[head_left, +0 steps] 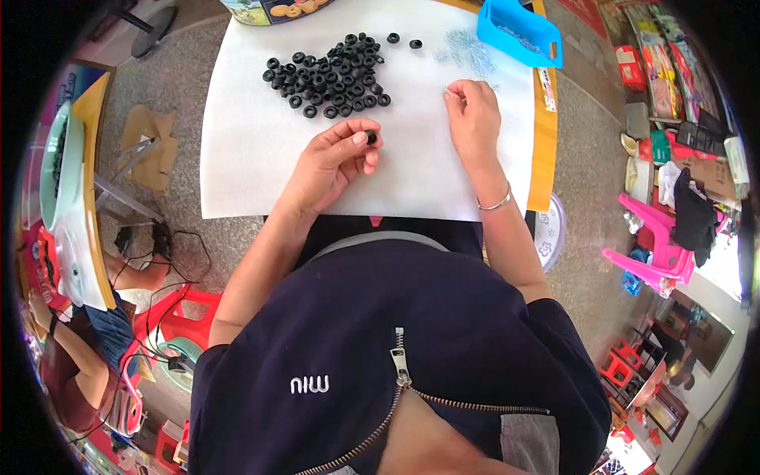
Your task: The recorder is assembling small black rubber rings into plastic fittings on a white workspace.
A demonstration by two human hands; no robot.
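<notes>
My left hand (pixel 326 165) is closed in a pinch on a small black ring (pixel 371 138), held between thumb and fingers above the white sheet (pixel 245 174). Just beyond it lies a loose pile of similar black rings (pixel 336 75), with two strays to its right. To the right, my right hand (pixel 475 123) has its thumb and forefinger pressed together. A tiny pale bit shows at those fingertips, too small to name. Small clear pieces (pixel 469 55) are scattered on the sheet just beyond this hand.
A blue tray (pixel 556 49) with more clear pieces stands at the far right corner of the table. At the far edge is a printed tin (pixel 277 9). On the left, another person sits by a side table with a pale green basin (pixel 70 166). A pink stool (pixel 653 245) is at right.
</notes>
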